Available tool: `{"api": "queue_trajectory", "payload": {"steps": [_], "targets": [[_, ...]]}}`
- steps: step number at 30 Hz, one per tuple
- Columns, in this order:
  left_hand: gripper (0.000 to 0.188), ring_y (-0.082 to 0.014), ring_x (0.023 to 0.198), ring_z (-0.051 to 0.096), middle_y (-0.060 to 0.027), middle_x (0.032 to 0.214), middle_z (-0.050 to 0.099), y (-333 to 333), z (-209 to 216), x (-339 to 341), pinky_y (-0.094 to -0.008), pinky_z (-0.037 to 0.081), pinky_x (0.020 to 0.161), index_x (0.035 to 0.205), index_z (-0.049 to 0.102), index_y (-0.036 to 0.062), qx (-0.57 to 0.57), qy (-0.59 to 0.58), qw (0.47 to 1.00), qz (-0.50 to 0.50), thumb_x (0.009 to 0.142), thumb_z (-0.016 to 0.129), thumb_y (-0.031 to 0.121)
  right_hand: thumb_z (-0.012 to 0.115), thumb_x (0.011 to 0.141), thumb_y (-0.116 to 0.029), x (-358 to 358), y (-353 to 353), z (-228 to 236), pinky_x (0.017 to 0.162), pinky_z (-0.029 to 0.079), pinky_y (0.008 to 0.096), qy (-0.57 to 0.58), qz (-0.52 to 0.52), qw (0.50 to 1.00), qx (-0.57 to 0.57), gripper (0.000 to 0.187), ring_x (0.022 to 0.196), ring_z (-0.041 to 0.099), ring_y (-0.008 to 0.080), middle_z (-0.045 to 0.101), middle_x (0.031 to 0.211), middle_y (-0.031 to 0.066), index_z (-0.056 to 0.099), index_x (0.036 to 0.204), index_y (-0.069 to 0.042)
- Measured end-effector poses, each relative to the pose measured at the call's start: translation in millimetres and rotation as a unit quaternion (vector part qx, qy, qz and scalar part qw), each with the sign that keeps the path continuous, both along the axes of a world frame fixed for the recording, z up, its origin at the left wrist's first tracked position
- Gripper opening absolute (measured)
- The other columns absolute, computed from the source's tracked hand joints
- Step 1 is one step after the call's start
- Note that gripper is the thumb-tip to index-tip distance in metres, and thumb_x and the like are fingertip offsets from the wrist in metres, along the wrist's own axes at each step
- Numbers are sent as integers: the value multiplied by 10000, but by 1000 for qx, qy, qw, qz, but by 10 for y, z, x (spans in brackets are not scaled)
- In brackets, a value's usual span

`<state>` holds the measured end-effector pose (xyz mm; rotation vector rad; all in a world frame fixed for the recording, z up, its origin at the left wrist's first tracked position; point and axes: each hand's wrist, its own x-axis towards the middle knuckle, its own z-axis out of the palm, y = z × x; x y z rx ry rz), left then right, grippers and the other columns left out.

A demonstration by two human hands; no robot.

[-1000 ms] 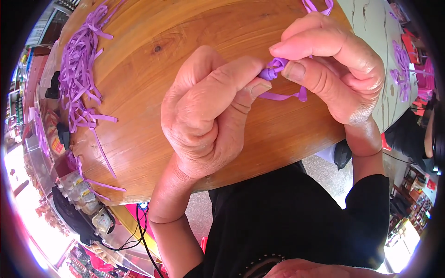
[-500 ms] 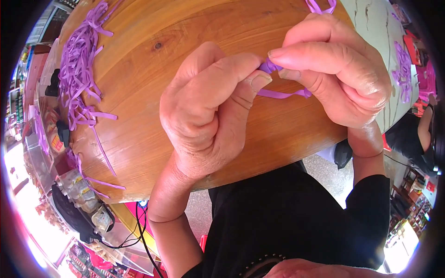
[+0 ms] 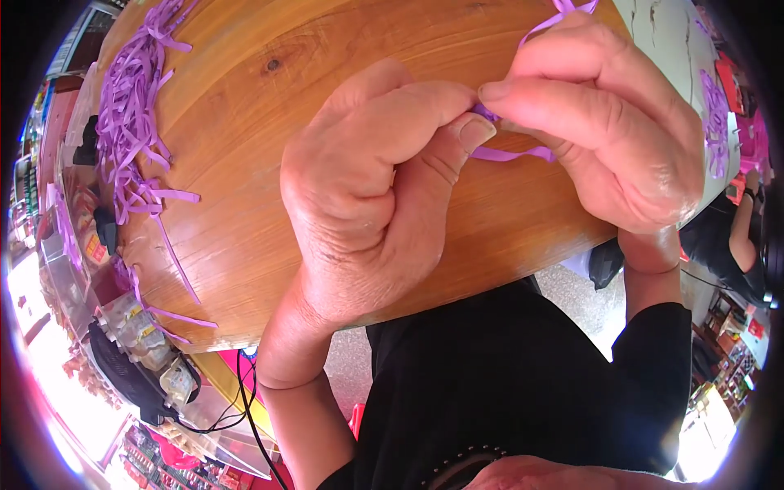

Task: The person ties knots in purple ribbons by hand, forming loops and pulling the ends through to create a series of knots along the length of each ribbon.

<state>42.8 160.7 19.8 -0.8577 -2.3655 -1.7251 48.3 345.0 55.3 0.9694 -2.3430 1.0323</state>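
Observation:
Over the wooden table, my left hand (image 3: 371, 180) pinches a purple ribbon (image 3: 514, 153) between thumb and index finger. My right hand (image 3: 608, 122) is closed on the same ribbon, its fingertips touching those of the left. Between the fingertips the ribbon is bunched into a small darker knot or fold, mostly covered by the fingers. One length hangs in a shallow curve below both hands. More purple ribbon shows behind the right hand at the top; whether it is the same piece I cannot tell.
On the wooden table (image 3: 237, 163), a heap of purple ribbons (image 3: 135, 114) lies along the left edge, some ends trailing nearer me. Another purple ribbon bunch (image 3: 714, 122) rests on a white marbled surface at right. Clear packets (image 3: 135, 331) and black cables (image 3: 245, 392) are at lower left.
Both hands have shifted slightly right, still pinching the ribbon. The right fingers have closed further over the bunched part, so less of it shows.

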Motion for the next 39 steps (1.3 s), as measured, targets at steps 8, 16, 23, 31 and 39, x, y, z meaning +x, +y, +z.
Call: {"api": "queue_trajectory", "payload": {"steps": [8,16,23,31,39], "targets": [[145,-59,725,454,7,792,536,90,-59,-26,-176,358,635,963,634,-10,87,-15,996,-20,819,623,-24,745,674,35,-89,143,50,524,467,223,-35,12,999,26,191,626,607,166,624,788,97,680,850,-3],[179,-86,707,444,-17,777,520,78,-37,13,-195,354,622,991,633,2,39,87,995,40,814,622,-24,728,713,48,-98,108,-82,553,473,236,-70,41,993,-87,197,671,626,165,626,803,114,680,897,-4],[137,-92,646,449,-15,745,531,-20,71,-9,-203,365,594,939,652,-1,13,12,1000,19,805,633,-19,676,725,57,-83,62,-172,571,429,227,-62,43,993,-87,216,694,565,174,588,859,117,644,934,12],[100,-48,600,472,-87,815,666,-9,34,8,-172,376,560,911,649,-19,155,-180,971,-33,834,624,39,673,726,62,-50,86,-85,573,430,228,2,46,998,37,215,695,565,173,588,867,125,636,935,30],[115,-21,557,409,-49,756,653,-3,146,-28,-153,306,509,911,650,5,103,-345,933,-22,844,628,95,713,724,28,-164,159,-64,514,456,230,-24,106,992,56,124,637,610,177,618,815,130,668,839,22]]}}
